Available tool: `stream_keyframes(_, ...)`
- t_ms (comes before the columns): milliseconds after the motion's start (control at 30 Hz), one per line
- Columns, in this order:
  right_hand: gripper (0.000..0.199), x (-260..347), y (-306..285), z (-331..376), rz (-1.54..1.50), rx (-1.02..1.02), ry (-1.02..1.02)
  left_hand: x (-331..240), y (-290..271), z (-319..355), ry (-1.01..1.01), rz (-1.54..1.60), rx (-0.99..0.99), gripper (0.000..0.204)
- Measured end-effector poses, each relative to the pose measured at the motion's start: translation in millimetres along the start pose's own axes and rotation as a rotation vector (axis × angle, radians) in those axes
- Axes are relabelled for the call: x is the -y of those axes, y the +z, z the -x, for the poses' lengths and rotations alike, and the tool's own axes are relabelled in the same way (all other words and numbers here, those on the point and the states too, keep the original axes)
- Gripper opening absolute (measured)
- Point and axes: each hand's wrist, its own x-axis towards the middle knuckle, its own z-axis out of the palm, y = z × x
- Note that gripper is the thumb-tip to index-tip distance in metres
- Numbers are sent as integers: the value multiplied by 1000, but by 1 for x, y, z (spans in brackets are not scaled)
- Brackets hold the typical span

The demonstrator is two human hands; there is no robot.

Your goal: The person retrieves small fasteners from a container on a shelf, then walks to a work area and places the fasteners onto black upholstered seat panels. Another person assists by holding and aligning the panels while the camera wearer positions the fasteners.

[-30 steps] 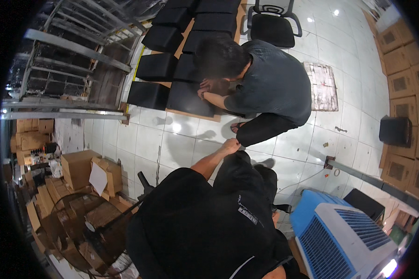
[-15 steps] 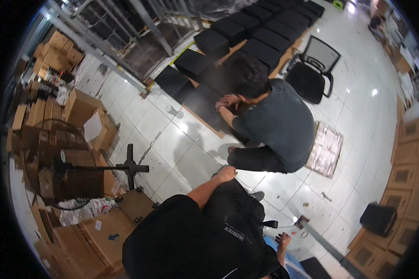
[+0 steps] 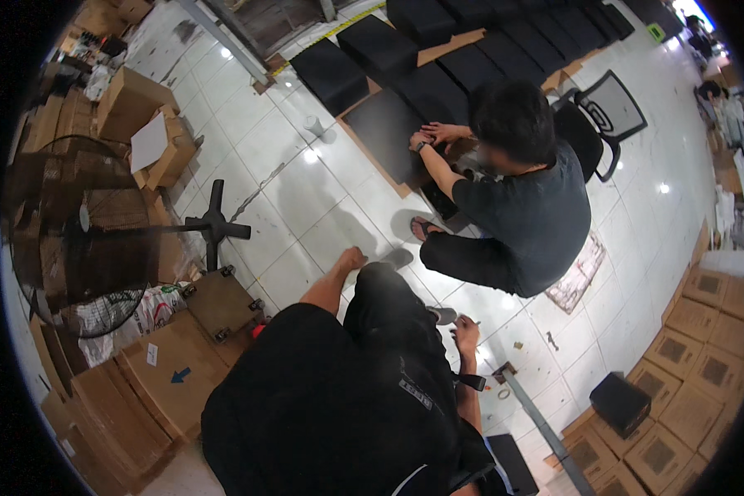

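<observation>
My left hand (image 3: 352, 259) hangs out over the tiled floor, its fingers curled in with nothing visible in them. Beside my right leg, my right hand (image 3: 465, 332) has its fingers drawn together; a small thin thing seems to stick out at the fingertips, too small to name. Ahead of me a co-worker (image 3: 525, 215) squats in a dark shirt, both hands close together at the near end of the rows of black boxes (image 3: 438, 87). These boxes rest on brown cardboard sheeting (image 3: 375, 161). Neither of my hands touches them.
A black stand fan (image 3: 211, 223) and cardboard boxes (image 3: 169, 376) stand on my left. An office chair (image 3: 599, 124) is behind the co-worker. To the right are a metal post (image 3: 546, 426), stacked cartons (image 3: 690, 368) with a black box (image 3: 620, 403), and a flat bundle (image 3: 577, 277). A cup (image 3: 312, 126) stands ahead.
My view has shifted. My left hand now appears farther left and forward; my right hand has swung up and forward beside my leg. The co-worker stays squatting with both hands at the black boxes.
</observation>
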Motion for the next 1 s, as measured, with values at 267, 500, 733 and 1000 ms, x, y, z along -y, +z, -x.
stream_keyframes(267,44,16,20,40,-66,-28,-24,-111,-120,-109,141,203,113,84)
stream_keyframes(500,38,-115,7,106,-365,-198,418,-140,-126,-139,303,-19,87,77)
stream_keyframes(733,36,-132,50,124,-218,-228,366,-44,-5,-58,124,-75,229,59)
stream_keyframes(1000,36,-100,73,72,330,-65,-143,-8,2,10,7,112,227,49)
